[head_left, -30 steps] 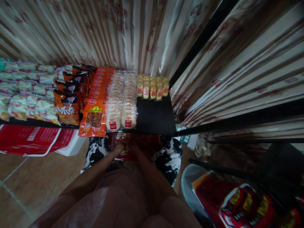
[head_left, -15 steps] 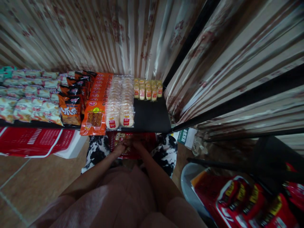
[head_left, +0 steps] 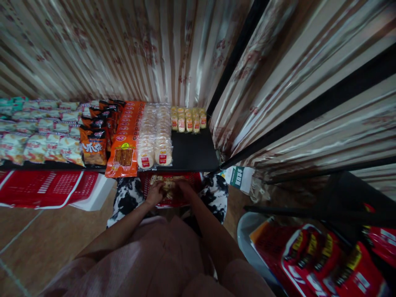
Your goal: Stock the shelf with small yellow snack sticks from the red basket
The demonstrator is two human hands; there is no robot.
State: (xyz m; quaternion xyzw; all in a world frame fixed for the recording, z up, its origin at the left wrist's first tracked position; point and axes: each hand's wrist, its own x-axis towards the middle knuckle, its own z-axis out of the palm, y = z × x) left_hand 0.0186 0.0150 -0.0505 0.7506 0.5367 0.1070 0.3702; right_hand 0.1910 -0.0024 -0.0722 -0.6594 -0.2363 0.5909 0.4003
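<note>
My left hand and my right hand meet over a red basket that rests between my knees in black-and-white patterned trousers. Both hands close on a small bunch of yellowish snack packets just above the basket. Directly beyond the basket is a black shelf. At its back stands a row of similar small yellow packets. The scene is dim, so the fingers show poorly.
Left of the shelf's bare patch lie clear packs of round rice crackers, orange snack packs and further bags. A red crate sits below left. Red bags fill a tub at lower right. Striped curtains hang behind.
My hands have come up slightly from inside the basket, and the yellowish packets now show between them. The view has shifted a little to the right and down.
</note>
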